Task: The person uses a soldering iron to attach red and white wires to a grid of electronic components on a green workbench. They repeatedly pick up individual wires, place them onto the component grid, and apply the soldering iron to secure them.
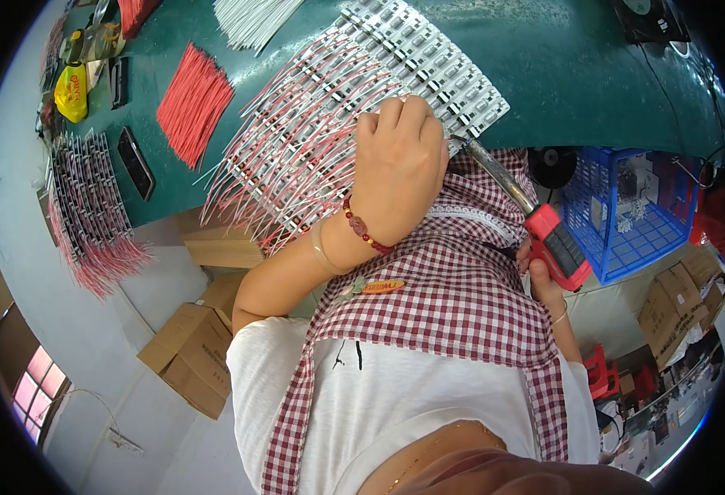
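Note:
My left hand [402, 161] is over the front edge of a panel of small metal parts [437, 62] set in rows. Its fingers are curled down and closed; whatever they pinch is hidden beneath them. Many thin red and white wires [296, 136] fan out leftward from the panel. A soldering iron [557, 246] with a red and black handle and a long metal barrel is gripped in my right hand [541, 279], low on the right. The barrel slants up to the left, its tip end close to my left fingers and the panel's near edge.
On the green table [556, 74] lie a bundle of red wires [195, 106], white wires [255, 18], a phone [136, 162] and a wired stack of parts [90, 190]. A blue plastic crate [626, 210] stands at right. Cardboard boxes [188, 351] sit below left.

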The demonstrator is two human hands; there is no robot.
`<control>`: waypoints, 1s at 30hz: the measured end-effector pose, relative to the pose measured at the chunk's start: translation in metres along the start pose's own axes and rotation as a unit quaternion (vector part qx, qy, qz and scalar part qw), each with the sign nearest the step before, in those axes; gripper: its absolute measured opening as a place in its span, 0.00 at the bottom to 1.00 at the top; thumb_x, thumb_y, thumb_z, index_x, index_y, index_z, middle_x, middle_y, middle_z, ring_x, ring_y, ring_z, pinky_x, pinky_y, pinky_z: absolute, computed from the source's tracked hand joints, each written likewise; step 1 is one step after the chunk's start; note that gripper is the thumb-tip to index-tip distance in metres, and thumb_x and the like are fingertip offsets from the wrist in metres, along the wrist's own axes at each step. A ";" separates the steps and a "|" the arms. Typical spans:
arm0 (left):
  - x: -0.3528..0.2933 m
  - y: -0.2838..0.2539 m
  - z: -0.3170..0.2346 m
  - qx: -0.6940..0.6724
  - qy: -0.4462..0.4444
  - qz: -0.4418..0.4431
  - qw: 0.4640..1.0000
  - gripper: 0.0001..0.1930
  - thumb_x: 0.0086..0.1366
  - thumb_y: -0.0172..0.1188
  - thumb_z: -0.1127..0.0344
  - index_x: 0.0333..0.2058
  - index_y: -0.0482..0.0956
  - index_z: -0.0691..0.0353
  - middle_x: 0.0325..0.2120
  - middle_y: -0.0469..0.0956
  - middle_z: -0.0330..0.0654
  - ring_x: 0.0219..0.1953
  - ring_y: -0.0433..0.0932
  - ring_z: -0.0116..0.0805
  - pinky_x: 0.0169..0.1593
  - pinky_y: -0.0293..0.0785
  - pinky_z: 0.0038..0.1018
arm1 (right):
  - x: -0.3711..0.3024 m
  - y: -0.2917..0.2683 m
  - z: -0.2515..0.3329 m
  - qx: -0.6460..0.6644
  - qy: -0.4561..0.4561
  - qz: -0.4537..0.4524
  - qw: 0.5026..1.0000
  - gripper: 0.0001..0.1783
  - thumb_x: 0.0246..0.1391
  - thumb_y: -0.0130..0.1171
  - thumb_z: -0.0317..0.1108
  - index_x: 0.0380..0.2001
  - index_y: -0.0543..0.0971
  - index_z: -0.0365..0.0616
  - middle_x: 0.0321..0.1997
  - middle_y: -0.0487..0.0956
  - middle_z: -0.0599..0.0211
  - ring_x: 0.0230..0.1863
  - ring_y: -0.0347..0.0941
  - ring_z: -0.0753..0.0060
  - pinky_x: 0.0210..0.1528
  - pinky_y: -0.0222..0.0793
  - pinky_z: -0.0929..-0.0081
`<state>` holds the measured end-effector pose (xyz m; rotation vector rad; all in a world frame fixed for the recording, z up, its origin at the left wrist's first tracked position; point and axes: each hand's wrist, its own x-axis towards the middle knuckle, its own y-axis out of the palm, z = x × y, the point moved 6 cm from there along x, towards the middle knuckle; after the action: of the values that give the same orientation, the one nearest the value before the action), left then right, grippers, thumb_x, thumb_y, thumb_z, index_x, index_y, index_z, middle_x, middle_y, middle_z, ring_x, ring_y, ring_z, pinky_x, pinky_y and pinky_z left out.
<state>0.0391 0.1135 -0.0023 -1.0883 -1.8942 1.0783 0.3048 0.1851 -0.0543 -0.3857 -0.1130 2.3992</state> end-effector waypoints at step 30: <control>-0.007 -0.044 0.026 -0.033 -0.074 -0.052 0.995 0.13 0.51 0.65 0.71 0.36 0.76 0.62 0.38 0.74 0.46 0.43 0.74 0.48 0.45 0.69 0.39 | 0.016 -0.002 0.014 0.109 -0.021 -0.087 0.990 0.41 0.55 0.56 0.65 0.52 0.69 0.33 0.22 0.73 0.64 0.19 0.65 0.77 0.23 0.61 0.81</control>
<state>0.0055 0.0853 0.0248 -0.9574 -2.0928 1.0693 0.2907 0.1977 -0.0441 -0.2130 0.0938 2.2200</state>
